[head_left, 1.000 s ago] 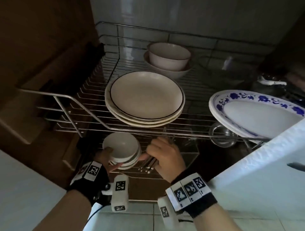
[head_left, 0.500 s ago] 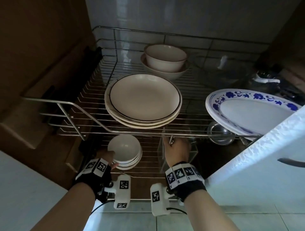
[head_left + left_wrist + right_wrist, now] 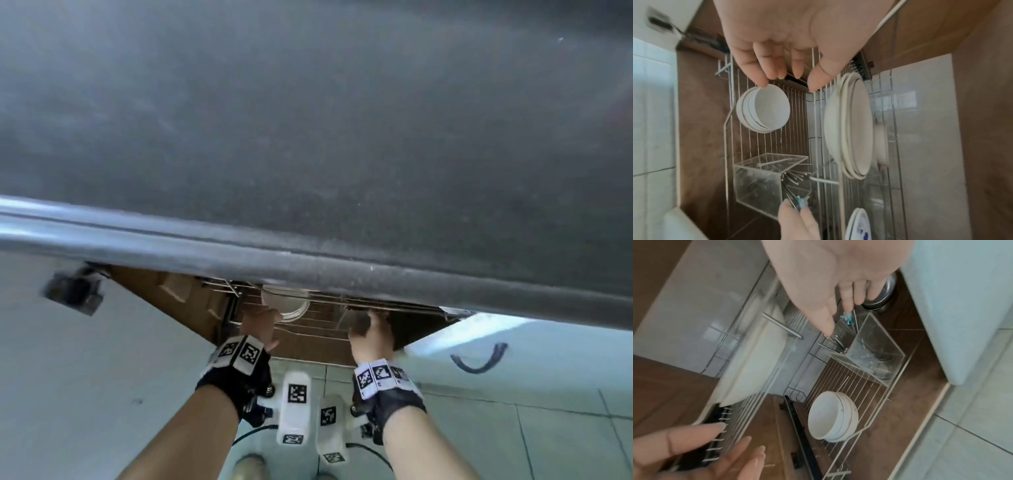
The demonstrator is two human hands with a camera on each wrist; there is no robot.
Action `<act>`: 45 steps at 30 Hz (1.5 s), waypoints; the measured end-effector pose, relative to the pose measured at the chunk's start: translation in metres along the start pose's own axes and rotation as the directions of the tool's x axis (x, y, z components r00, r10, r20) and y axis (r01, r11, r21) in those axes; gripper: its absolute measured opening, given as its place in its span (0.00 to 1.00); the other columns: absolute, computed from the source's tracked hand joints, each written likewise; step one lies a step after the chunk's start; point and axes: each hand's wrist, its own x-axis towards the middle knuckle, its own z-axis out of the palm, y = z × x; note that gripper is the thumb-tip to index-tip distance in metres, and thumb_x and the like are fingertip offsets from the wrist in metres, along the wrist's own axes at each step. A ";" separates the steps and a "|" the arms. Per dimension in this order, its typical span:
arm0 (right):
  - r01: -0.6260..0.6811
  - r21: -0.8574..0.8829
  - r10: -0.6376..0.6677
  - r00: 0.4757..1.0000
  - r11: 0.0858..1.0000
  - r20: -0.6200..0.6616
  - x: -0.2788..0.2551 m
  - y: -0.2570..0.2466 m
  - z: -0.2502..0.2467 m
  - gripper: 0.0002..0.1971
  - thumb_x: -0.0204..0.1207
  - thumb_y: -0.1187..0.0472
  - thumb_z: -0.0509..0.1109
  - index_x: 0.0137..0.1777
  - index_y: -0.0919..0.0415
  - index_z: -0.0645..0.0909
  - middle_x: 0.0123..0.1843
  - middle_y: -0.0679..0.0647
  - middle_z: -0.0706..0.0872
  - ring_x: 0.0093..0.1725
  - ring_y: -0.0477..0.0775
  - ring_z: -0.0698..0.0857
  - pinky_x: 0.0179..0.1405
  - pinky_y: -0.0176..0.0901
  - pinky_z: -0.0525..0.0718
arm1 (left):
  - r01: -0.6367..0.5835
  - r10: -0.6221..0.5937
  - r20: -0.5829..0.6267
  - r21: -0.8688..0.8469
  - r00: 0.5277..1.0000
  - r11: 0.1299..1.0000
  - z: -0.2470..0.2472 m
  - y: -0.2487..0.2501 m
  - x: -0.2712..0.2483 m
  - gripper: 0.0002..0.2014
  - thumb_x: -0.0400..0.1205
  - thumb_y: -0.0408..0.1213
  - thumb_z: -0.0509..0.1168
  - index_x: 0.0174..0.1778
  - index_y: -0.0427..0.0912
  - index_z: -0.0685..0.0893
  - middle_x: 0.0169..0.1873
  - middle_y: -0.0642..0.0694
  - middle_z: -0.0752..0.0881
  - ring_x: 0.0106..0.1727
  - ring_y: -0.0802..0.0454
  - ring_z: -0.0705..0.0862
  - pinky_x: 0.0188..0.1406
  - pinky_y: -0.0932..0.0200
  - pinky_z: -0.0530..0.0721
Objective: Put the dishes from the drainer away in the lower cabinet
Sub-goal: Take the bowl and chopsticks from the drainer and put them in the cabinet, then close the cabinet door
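Left hand (image 3: 777,48), fingers relaxed, one fingertip at rim of stacked white bowls (image 3: 763,110) on lower wire rack (image 3: 797,138); right hand (image 3: 838,277) spread over clear utensil box (image 3: 869,353) (no readable writing).

A home kitchen: grey stone worktop (image 3: 308,120) over a brown wooden cabinet (image 3: 701,129) holding chrome wire racks (image 3: 849,386) of white ceramic bowls (image 3: 764,112), pale tiled floor (image 3: 513,438).

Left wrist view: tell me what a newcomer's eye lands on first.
The left hand fills the top, fingers spread above a stack of small white bowls on the lower wire rack. To the right, cream plates sit on the upper rack; below, the right hand reaches chopsticks in a clear holder.
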 end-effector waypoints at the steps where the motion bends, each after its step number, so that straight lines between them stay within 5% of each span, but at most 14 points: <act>1: -0.043 -0.011 0.044 0.993 0.999 0.111 -0.014 -0.005 -0.009 0.26 0.73 0.60 0.69 0.72 0.61 0.73 0.74 0.63 0.75 0.72 0.63 0.76 0.70 0.48 0.72 | 0.014 -0.014 -0.008 -0.007 1.000 1.000 -0.004 0.001 -0.019 0.08 0.81 0.30 0.58 0.41 0.48 0.74 0.55 0.43 0.70 0.34 0.56 0.71 0.34 0.59 0.73; 4: -0.112 0.020 0.097 0.925 0.993 0.367 -0.054 -0.017 -0.032 0.23 0.73 0.64 0.68 0.69 0.61 0.77 0.71 0.63 0.79 0.64 0.55 0.79 0.62 0.42 0.74 | 0.101 -0.106 -0.053 -0.077 0.993 0.992 -0.019 0.012 -0.079 0.08 0.82 0.30 0.57 0.37 0.40 0.75 0.50 0.42 0.75 0.36 0.54 0.73 0.32 0.59 0.72; 7: -0.125 0.018 0.099 0.858 0.992 0.503 -0.107 -0.047 -0.068 0.12 0.73 0.65 0.67 0.47 0.49 0.89 0.49 0.54 0.86 0.45 0.50 0.77 0.45 0.41 0.73 | 0.153 -0.161 -0.070 -0.104 0.984 0.983 -0.042 0.030 -0.155 0.04 0.81 0.31 0.58 0.49 0.40 0.77 0.49 0.43 0.78 0.49 0.50 0.77 0.31 0.60 0.74; 11: -0.208 0.154 0.071 0.785 0.966 0.616 -0.178 -0.107 -0.126 0.16 0.76 0.71 0.61 0.32 0.52 0.76 0.29 0.51 0.80 0.19 0.40 0.79 0.18 0.26 0.71 | 0.054 -0.057 -0.017 -0.152 0.998 0.987 -0.083 0.065 -0.258 0.05 0.81 0.30 0.59 0.46 0.42 0.79 0.38 0.46 0.85 0.39 0.53 0.80 0.36 0.61 0.74; 14: -0.354 0.193 0.047 0.570 0.915 0.821 -0.224 -0.151 -0.160 0.15 0.69 0.69 0.64 0.25 0.57 0.85 0.18 0.52 0.85 0.13 0.43 0.81 0.10 0.30 0.73 | -0.123 0.113 -0.071 -0.148 0.991 0.981 -0.121 0.081 -0.323 0.08 0.80 0.30 0.61 0.38 0.47 0.79 0.26 0.53 0.88 0.37 0.55 0.81 0.37 0.61 0.77; 15: -0.353 0.188 0.044 0.557 0.917 0.829 -0.240 -0.164 -0.165 0.09 0.61 0.66 0.69 0.22 0.59 0.86 0.18 0.53 0.85 0.15 0.46 0.82 0.10 0.29 0.73 | -0.200 0.188 -0.095 -0.142 0.978 0.969 -0.135 0.084 -0.339 0.09 0.80 0.30 0.60 0.38 0.47 0.79 0.30 0.51 0.87 0.37 0.55 0.82 0.37 0.62 0.77; 19: -0.153 0.256 -0.048 0.767 0.955 0.639 -0.303 -0.178 -0.147 0.05 0.77 0.66 0.63 0.43 0.58 0.79 0.33 0.52 0.82 0.29 0.47 0.79 0.23 0.33 0.77 | -0.413 0.374 -0.254 -0.122 0.892 0.903 -0.195 0.067 -0.376 0.13 0.78 0.24 0.56 0.38 0.47 0.79 0.37 0.50 0.83 0.37 0.56 0.81 0.38 0.64 0.76; 23: -0.202 0.271 -0.029 0.751 0.941 0.660 -0.362 -0.170 -0.118 0.09 0.77 0.65 0.62 0.37 0.54 0.76 0.33 0.54 0.82 0.27 0.47 0.80 0.29 0.38 0.73 | -0.363 0.366 -0.369 0.081 0.854 0.928 -0.251 0.016 -0.390 0.17 0.74 0.26 0.61 0.59 0.34 0.83 0.49 0.46 0.82 0.49 0.52 0.79 0.44 0.65 0.76; 28: -0.309 0.291 0.004 0.692 0.905 0.722 -0.419 -0.160 -0.092 0.07 0.77 0.65 0.64 0.38 0.55 0.75 0.33 0.55 0.80 0.28 0.49 0.80 0.30 0.40 0.75 | -0.042 0.124 -0.246 0.313 0.961 0.949 -0.291 -0.037 -0.400 0.23 0.76 0.31 0.64 0.69 0.39 0.79 0.65 0.36 0.83 0.66 0.38 0.81 0.68 0.50 0.76; 32: -0.369 0.337 0.028 0.709 0.866 0.704 -0.431 -0.151 -0.095 0.08 0.77 0.66 0.64 0.37 0.56 0.75 0.32 0.55 0.78 0.24 0.49 0.80 0.25 0.38 0.79 | 0.039 0.035 -0.206 0.343 0.978 0.938 -0.289 -0.035 -0.411 0.05 0.72 0.33 0.64 0.40 0.41 0.85 0.53 0.32 0.87 0.55 0.37 0.84 0.62 0.46 0.82; 37: -0.393 0.373 0.046 0.737 0.841 0.674 -0.424 -0.135 -0.119 0.03 0.75 0.66 0.66 0.41 0.59 0.77 0.32 0.57 0.80 0.17 0.47 0.81 0.19 0.35 0.80 | 0.040 0.013 -0.094 0.542 0.996 0.840 -0.246 -0.039 -0.402 0.15 0.77 0.29 0.63 0.57 0.28 0.84 0.58 0.30 0.87 0.59 0.35 0.86 0.56 0.39 0.86; 39: -0.367 0.363 0.031 0.738 0.856 0.674 -0.416 -0.128 -0.137 0.02 0.75 0.64 0.67 0.46 0.62 0.78 0.31 0.58 0.84 0.14 0.45 0.80 0.16 0.31 0.79 | 0.063 -0.057 -0.027 0.515 0.998 0.855 -0.217 -0.035 -0.402 0.14 0.78 0.28 0.63 0.58 0.25 0.81 0.54 0.31 0.87 0.48 0.38 0.90 0.43 0.40 0.90; 42: -0.363 0.281 0.036 0.665 0.888 0.746 -0.398 -0.115 -0.169 0.10 0.79 0.58 0.62 0.42 0.64 0.79 0.22 0.53 0.87 0.16 0.46 0.80 0.17 0.29 0.76 | 0.085 -0.113 0.025 0.514 0.993 0.853 -0.173 -0.023 -0.399 0.07 0.80 0.30 0.64 0.47 0.28 0.81 0.31 0.37 0.90 0.16 0.52 0.86 0.25 0.56 0.87; 45: -0.360 0.181 0.063 0.571 0.915 0.819 -0.376 -0.098 -0.199 0.16 0.80 0.53 0.59 0.37 0.61 0.80 0.21 0.49 0.89 0.20 0.44 0.86 0.23 0.30 0.77 | 0.051 -0.102 0.061 0.557 0.993 0.829 -0.136 -0.011 -0.386 0.08 0.77 0.33 0.68 0.34 0.34 0.79 0.11 0.48 0.85 0.18 0.54 0.87 0.34 0.58 0.91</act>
